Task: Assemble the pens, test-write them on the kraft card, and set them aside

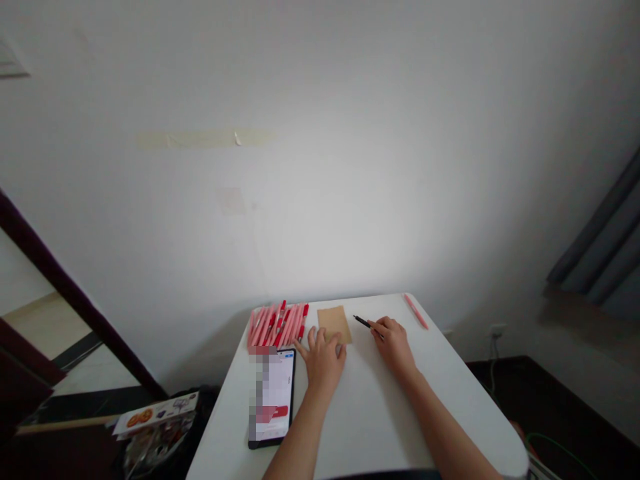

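My left hand (325,363) rests with spread fingers on the lower part of a small brown sheet of paper (334,320). A black pen (363,321) is held in my right hand (395,343), its tip pointing left toward the paper but apart from it. Left of the paper lies a pile of pink and red pens (275,325). Just below that pile is a smartphone (274,400) with a lit screen, partly blurred out, close to my left wrist. One single pink pen (416,311) lies by the table's right edge.
The white table (370,420) stands against a pale wall (350,167). At the lower left, a dark bin (165,440) holds rubbish and a printed box (157,413). A grey curtain (605,253) hangs at the right, with a wall socket (497,330) and cable below.
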Available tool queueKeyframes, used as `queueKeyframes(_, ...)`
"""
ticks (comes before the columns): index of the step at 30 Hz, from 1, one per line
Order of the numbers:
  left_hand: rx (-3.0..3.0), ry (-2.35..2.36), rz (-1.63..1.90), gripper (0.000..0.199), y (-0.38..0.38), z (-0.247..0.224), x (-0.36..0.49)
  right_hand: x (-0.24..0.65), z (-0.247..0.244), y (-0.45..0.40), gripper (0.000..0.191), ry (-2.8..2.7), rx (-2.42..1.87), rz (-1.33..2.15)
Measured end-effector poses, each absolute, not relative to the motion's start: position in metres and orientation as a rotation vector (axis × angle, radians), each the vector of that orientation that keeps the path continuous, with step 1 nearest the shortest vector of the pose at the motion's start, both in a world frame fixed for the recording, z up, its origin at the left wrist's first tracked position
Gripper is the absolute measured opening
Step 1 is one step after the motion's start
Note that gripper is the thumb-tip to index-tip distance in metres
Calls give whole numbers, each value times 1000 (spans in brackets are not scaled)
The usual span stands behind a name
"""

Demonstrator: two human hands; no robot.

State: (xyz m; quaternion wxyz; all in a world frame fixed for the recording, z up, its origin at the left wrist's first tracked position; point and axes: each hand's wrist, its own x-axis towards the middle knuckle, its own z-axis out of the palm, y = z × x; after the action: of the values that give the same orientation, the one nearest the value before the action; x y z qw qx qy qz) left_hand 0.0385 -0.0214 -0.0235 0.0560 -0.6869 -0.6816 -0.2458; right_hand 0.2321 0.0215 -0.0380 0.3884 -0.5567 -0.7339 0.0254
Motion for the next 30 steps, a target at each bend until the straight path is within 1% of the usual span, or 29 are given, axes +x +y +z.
queueKeyframes(2, -2088, -2064, -748, 28, -22, -23, 39, 231, -38, 21, 31, -1940, -1494, 23)
queueKeyframes(6, -2097, -2055, -750, 28, -21, -24, 39, 230, -35, 19, 31, -2009, -1561, 45)
queueKeyframes(17, -2211, -2023, -784, 31, -22, -25, 44, 228, -30, 17, 28, -1969, -1612, 110)
queueKeyframes(20, -2273, -1994, -787, 32, -21, -25, 48, 228, -29, 16, 29, -1964, -1612, 135)
queueKeyframes(26, -2300, -1897, -762, 34, -14, -21, 54, 239, -25, 11, 40, -2046, -1637, 244)
queueKeyframes(30, -2353, -1860, -730, 35, -8, -17, 60, 253, -24, 10, 38, -2051, -1698, 239)
